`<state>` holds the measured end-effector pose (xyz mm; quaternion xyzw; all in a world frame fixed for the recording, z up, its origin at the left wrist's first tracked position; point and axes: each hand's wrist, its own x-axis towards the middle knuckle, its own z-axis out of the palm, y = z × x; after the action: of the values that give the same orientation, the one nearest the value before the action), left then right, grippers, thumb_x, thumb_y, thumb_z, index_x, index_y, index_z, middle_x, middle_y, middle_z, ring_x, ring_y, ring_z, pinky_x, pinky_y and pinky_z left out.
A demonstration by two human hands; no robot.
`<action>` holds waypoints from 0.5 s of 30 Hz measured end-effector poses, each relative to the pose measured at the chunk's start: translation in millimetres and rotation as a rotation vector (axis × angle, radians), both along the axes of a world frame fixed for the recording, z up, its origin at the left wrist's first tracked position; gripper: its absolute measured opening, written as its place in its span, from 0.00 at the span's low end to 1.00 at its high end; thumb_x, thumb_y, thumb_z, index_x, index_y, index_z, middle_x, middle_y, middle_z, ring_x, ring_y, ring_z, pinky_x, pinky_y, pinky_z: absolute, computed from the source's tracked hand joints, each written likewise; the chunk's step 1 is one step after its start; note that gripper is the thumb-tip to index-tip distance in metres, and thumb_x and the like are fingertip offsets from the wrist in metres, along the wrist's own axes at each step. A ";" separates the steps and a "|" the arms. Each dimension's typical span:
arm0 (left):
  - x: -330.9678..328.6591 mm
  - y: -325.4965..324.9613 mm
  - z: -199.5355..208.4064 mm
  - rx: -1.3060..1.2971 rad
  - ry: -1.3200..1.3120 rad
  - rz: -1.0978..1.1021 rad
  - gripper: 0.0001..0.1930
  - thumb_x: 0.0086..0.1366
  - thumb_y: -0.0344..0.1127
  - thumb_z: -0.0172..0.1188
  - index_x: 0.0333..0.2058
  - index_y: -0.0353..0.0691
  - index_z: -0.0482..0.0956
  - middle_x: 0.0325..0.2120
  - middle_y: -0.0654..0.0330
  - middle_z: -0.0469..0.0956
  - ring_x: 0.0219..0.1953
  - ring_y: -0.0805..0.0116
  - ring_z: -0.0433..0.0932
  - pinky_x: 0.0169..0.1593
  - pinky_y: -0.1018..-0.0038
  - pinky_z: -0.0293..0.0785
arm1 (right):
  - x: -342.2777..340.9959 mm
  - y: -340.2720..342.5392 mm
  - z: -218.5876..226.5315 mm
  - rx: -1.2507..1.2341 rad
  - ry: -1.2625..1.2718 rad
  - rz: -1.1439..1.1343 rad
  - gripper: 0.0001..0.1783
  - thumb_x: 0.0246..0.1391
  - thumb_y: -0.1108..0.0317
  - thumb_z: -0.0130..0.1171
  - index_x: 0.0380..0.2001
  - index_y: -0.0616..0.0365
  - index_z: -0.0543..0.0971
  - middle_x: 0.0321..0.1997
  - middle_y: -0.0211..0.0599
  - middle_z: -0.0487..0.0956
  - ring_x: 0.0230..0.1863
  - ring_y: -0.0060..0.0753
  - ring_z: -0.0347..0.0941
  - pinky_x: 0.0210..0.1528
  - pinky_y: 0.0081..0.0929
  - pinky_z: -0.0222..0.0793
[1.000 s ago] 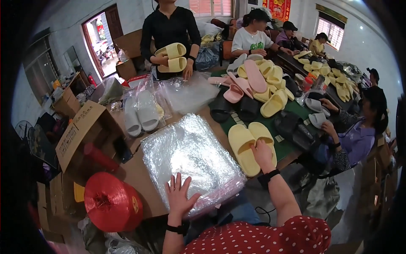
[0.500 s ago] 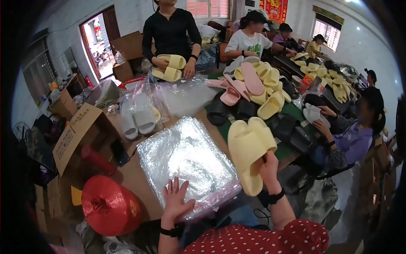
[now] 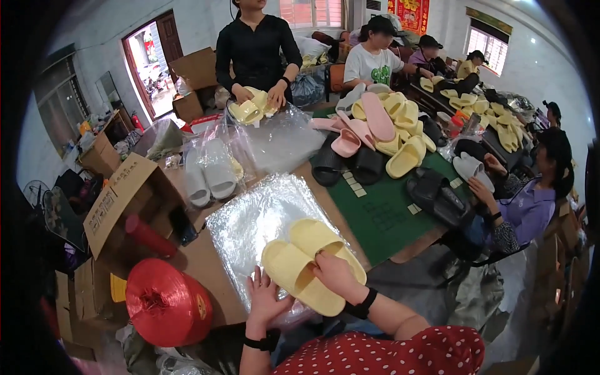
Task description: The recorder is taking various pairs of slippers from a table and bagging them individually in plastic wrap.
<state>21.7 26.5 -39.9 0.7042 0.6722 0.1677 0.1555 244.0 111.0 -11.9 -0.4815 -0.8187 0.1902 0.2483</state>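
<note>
A pair of pale yellow slippers [image 3: 299, 259] is gripped in my right hand [image 3: 336, 272], its fingers closed at the foot opening. The pair is over the near right part of a stack of clear plastic bags [image 3: 240, 219]. My left hand [image 3: 267, 299] lies at the near edge of that stack, fingers spread, just beside the slippers. It holds nothing. Whether the slippers touch the bags I cannot tell.
A red roll of plastic twine [image 3: 169, 303] and an open cardboard box [image 3: 128, 194] stand left. Bagged grey slippers [image 3: 212, 172] lie beyond. Pink, yellow and black slippers [image 3: 378, 122] are heaped on a green mat [image 3: 381, 219]. Co-workers across the table and at right handle slippers.
My right hand has carried the yellow slippers leftward from beside the bag stack to above it, tilting them. My left hand stays near the stack's edge. The co-worker opposite has shifted their yellow slippers.
</note>
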 end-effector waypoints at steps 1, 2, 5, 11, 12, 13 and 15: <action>-0.3 -0.9 -2.1 0.002 0.001 0.002 0.43 0.51 0.61 0.65 0.65 0.50 0.69 0.69 0.43 0.55 0.73 0.38 0.42 0.72 0.42 0.31 | 1.0 1.6 -5.6 0.002 0.001 0.002 0.12 0.56 0.61 0.58 0.33 0.60 0.75 0.36 0.45 0.77 0.37 0.52 0.77 0.37 0.46 0.73; -0.4 -1.6 -3.2 0.008 -0.001 0.007 0.43 0.52 0.63 0.63 0.65 0.49 0.69 0.70 0.42 0.52 0.74 0.38 0.41 0.71 0.41 0.30 | 4.8 3.1 -10.5 0.013 -0.008 -0.040 0.11 0.56 0.62 0.58 0.33 0.59 0.75 0.36 0.45 0.76 0.37 0.51 0.77 0.37 0.46 0.73; 2.9 -3.7 2.1 0.018 -0.022 0.004 0.43 0.54 0.65 0.61 0.65 0.48 0.68 0.71 0.41 0.49 0.74 0.38 0.40 0.71 0.40 0.30 | 19.2 8.2 -17.2 0.033 -0.027 -0.123 0.11 0.57 0.62 0.58 0.34 0.59 0.74 0.36 0.44 0.76 0.37 0.51 0.76 0.36 0.46 0.73; 6.2 -6.1 -3.8 0.067 0.001 0.020 0.43 0.55 0.65 0.60 0.65 0.49 0.67 0.71 0.41 0.49 0.73 0.38 0.43 0.71 0.40 0.32 | 23.0 5.6 -21.5 0.057 -0.029 -0.204 0.12 0.56 0.61 0.59 0.33 0.58 0.74 0.35 0.44 0.76 0.37 0.51 0.76 0.35 0.47 0.72; 6.7 -6.7 -6.5 0.103 0.018 0.024 0.42 0.55 0.64 0.61 0.65 0.48 0.68 0.71 0.41 0.50 0.73 0.38 0.44 0.71 0.40 0.32 | 21.8 4.0 -20.0 0.075 -0.027 -0.215 0.12 0.56 0.61 0.59 0.33 0.58 0.73 0.35 0.44 0.76 0.36 0.51 0.76 0.34 0.47 0.72; 6.9 -6.6 -8.1 0.139 0.035 0.029 0.42 0.55 0.64 0.61 0.65 0.48 0.69 0.71 0.42 0.50 0.73 0.38 0.45 0.71 0.40 0.32 | 22.2 4.1 -21.6 0.076 -0.027 -0.217 0.12 0.56 0.61 0.59 0.33 0.58 0.73 0.35 0.44 0.76 0.36 0.51 0.76 0.34 0.47 0.72; 8.0 -7.2 -8.7 0.151 0.030 0.031 0.41 0.55 0.63 0.62 0.64 0.48 0.69 0.71 0.42 0.51 0.73 0.38 0.46 0.71 0.40 0.33 | 22.0 5.2 -25.8 0.092 0.017 -0.222 0.12 0.56 0.61 0.60 0.33 0.58 0.73 0.36 0.44 0.76 0.34 0.51 0.76 0.33 0.47 0.72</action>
<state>29.7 19.3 -48.6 0.7059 0.6706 0.2099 0.0894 266.0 116.2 -37.7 -0.5558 -0.7660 0.1280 0.2966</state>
